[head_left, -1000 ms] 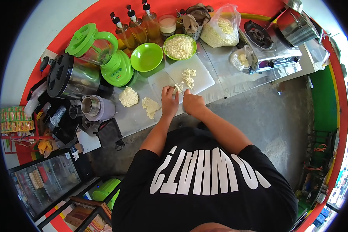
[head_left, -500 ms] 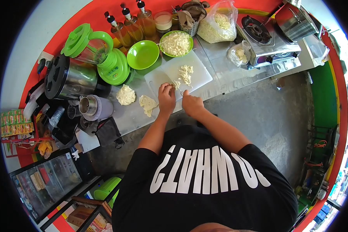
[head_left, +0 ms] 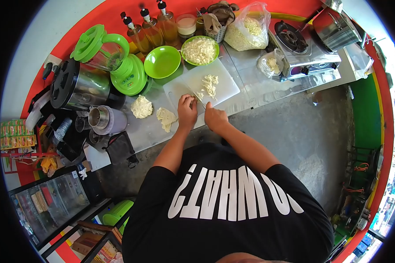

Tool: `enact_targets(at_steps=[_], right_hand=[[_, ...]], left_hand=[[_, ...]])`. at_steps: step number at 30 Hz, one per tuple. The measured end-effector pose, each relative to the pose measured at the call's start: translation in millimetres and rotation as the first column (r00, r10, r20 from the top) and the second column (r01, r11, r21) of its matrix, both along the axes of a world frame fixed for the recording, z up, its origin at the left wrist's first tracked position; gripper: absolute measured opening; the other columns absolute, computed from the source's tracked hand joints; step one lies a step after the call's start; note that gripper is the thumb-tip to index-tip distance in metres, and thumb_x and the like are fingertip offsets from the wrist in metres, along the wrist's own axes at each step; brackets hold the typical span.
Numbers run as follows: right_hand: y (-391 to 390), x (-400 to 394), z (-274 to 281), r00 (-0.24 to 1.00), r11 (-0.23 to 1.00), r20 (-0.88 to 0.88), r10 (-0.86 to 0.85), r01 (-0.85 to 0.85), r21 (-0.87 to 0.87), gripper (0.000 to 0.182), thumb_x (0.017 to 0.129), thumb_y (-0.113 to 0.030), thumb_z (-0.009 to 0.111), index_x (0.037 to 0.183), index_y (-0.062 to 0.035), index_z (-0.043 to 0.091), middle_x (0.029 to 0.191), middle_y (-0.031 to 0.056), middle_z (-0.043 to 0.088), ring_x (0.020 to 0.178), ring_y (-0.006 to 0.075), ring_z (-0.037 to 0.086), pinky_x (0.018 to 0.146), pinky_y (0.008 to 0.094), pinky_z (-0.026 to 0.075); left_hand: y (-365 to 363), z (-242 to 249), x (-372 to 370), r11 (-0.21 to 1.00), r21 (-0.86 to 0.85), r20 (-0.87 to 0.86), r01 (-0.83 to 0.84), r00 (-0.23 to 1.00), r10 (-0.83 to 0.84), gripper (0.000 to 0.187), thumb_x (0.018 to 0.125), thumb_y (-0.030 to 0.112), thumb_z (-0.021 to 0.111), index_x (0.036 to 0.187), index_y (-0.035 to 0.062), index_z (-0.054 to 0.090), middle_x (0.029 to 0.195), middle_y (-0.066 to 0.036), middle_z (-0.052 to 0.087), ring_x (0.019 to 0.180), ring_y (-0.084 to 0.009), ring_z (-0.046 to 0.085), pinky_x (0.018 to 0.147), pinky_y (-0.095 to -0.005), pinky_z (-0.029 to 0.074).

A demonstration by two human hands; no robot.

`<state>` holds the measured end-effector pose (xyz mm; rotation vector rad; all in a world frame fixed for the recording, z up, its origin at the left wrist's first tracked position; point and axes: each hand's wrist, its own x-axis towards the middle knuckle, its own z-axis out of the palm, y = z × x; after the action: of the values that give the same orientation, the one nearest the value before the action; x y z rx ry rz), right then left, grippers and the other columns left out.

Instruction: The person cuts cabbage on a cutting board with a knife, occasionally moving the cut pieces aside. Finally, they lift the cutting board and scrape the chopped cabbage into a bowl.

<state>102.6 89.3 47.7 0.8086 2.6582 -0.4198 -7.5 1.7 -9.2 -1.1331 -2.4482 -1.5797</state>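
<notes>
Hands close together at the cutting board's (head_left: 227, 83) near edge, blade between them.
The right hand (head_left: 216, 118) is closed on what looks like a knife (head_left: 202, 103); the left hand's (head_left: 187, 113) fingers bend down, likely steadying a piece, though their grip is hidden. Pale strips (head_left: 210, 85) lie just beyond, apparently kept off the blade, near a heaped green bowl (head_left: 217, 53).
</notes>
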Motion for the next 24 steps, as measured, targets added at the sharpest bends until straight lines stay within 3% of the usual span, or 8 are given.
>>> enact_targets(at_steps=[3,5,10,15,20,24], right_hand=[[10.0,-9.0,10.2,1.000,0.997,0.028,-0.009,0.011,-0.077,0.033,0.089,-0.008,0.060,0.116,0.0025,0.044,0.098,0.0220,0.073,0.092,0.0348,0.074,0.079,0.0431,0.058],[13.2,-5.0,17.6,0.997,0.996,-0.016,0.073,-0.073,-0.047,0.033,0.089,-0.008,0.060,0.117,0.0031,0.045,0.098,0.0237,0.073,0.093,0.0361,0.073,0.079,0.0445,0.058],[17.8,30.3,7.4,0.999,0.995,-0.011,0.053,-0.054,-0.083,0.038,0.089,-0.006,0.058,0.123,0.0045,0.044,0.097,0.0252,0.072,0.091,0.0378,0.073,0.079,0.0458,0.057],[39.4,42.9,8.4,1.000,0.999,0.027,-0.001,-0.001,0.054,0.034,0.093,-0.011,0.054,0.124,0.0012,0.045,0.097,0.0206,0.073,0.092,0.0359,0.073,0.078,0.0457,0.058],[50.4,37.9,20.7,0.998,1.000,-0.066,0.003,-0.003,-0.010,0.028,0.095,-0.016,0.054,0.117,-0.0002,0.046,0.094,0.0230,0.071,0.089,0.0410,0.071,0.078,0.0511,0.055],[38.3,39.8,28.1,0.985,0.994,-0.171,-0.009,-0.009,-0.106,0.029,0.102,-0.029,0.050,0.111,-0.0026,0.047,0.090,0.0244,0.070,0.086,0.0445,0.069,0.077,0.0547,0.053]], left_hand=[[-1.5,9.0,2.3,0.999,0.027,0.070,0.027,0.997,-0.029,0.009,0.088,0.006,0.065,0.094,-0.0014,0.066,0.106,-0.015,0.062,0.098,-0.0355,0.061,0.085,-0.0415,0.049],[-2.9,3.9,2.8,0.999,0.030,0.043,0.034,0.998,-0.035,0.010,0.088,0.007,0.065,0.094,-0.0014,0.065,0.105,-0.015,0.061,0.098,-0.0360,0.060,0.086,-0.0421,0.049],[1.0,2.8,3.0,1.000,-0.007,-0.042,-0.025,0.999,0.024,0.011,0.087,0.006,0.068,0.094,-0.0009,0.065,0.105,-0.015,0.060,0.100,-0.0354,0.058,0.088,-0.0428,0.047],[-2.4,8.3,1.8,0.996,-0.094,-0.061,0.001,0.998,-0.006,0.012,0.086,0.007,0.068,0.096,0.0003,0.066,0.105,-0.014,0.060,0.103,-0.0348,0.056,0.090,-0.0425,0.046],[-6.3,24.4,3.2,0.982,-0.188,-0.209,0.029,0.976,-0.069,0.018,0.084,0.012,0.072,0.096,0.0003,0.066,0.106,-0.011,0.061,0.105,-0.0348,0.055,0.091,-0.0431,0.046],[-6.9,24.3,1.6,0.977,-0.213,-0.223,0.009,0.973,-0.057,0.019,0.083,0.012,0.074,0.096,0.0004,0.067,0.106,-0.010,0.061,0.106,-0.0347,0.054,0.091,-0.0429,0.046]])
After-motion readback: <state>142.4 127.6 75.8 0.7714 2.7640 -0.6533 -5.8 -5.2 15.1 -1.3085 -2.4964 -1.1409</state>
